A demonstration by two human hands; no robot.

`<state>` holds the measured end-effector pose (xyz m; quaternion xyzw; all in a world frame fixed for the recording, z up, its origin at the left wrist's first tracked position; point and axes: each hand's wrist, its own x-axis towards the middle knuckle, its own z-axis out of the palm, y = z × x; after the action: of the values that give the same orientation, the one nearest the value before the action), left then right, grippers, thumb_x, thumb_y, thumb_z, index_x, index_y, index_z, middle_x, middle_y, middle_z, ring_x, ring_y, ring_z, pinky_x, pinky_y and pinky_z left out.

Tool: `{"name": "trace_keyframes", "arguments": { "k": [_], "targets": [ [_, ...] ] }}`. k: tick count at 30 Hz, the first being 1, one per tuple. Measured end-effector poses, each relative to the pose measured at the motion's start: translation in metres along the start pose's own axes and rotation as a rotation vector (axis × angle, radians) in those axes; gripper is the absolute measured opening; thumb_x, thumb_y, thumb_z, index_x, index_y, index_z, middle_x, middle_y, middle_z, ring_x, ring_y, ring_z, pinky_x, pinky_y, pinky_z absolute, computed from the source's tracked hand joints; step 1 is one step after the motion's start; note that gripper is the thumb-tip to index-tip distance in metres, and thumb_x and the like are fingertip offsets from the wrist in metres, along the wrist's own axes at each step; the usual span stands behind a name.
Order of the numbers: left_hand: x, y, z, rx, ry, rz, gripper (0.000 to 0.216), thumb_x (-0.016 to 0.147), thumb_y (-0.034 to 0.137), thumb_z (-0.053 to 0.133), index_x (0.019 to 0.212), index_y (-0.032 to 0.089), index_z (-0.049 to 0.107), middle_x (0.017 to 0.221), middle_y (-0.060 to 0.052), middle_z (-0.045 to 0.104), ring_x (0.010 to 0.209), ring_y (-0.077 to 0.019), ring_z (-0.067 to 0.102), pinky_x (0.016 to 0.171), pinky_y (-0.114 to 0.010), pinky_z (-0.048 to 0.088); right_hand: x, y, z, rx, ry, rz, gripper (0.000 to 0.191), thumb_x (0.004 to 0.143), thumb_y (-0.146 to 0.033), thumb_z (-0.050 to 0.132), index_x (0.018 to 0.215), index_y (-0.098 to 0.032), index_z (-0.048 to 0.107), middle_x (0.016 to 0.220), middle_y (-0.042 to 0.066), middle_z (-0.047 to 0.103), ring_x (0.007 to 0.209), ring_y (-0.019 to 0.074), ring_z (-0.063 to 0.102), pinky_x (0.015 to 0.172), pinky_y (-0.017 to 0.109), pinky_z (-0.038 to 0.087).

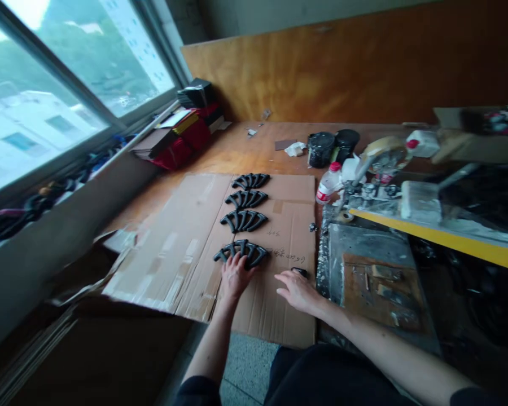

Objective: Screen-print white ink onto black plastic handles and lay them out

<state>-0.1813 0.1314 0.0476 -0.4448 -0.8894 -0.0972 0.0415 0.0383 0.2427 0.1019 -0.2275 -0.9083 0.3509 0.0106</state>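
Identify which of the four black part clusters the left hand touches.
The cluster nearest the person, bottom of the column: the left hand rests its fingers on it; the other three lie farther away, untouched.

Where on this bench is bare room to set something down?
Free: left half of the cardboard, between the black curved parts and the window side; also bare table between the farthest parts and the back wall. Crowded: right of the cardboard, bottle, jars, stained plate.

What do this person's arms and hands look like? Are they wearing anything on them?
The left hand and right hand are bare: no gloves, no watch or ring that I can make out. The forearms are uncovered. Black sleeves show only at the upper arms.
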Motion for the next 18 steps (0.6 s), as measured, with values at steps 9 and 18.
{"name": "trace_keyframes", "arguments": {
  "k": [9,18],
  "targets": [
    [0.035,-0.011,0.029,0.029,0.091,-0.124,0.069,0.086,0.062,0.042,0.141,0.02,0.045,0.152,-0.015,0.038,0.138,-0.0418,0.031,0.105,-0.067,0.027,-0.077,0.062,-0.078,-0.042,0.377,0.06,0.023,0.091,-0.024,0.057,0.108,-0.02,0.07,0.11,0.005,0.069,0.104,0.0173,0.059,0.097,0.029,0.041],
    [-0.058,0.091,0.03,-0.237,0.287,-0.118,0.063,0.088,0.056,0.042,0.134,0.013,0.051,0.149,-0.024,0.04,0.139,-0.0381,0.035,0.108,-0.062,0.031,-0.257,0.234,-0.14,-0.345,0.378,1.008,0.024,0.093,-0.016,0.044,0.106,-0.011,0.064,0.093,0.017,0.07,0.087,0.0225,0.067,0.074,0.03,0.045]
  ]
}}
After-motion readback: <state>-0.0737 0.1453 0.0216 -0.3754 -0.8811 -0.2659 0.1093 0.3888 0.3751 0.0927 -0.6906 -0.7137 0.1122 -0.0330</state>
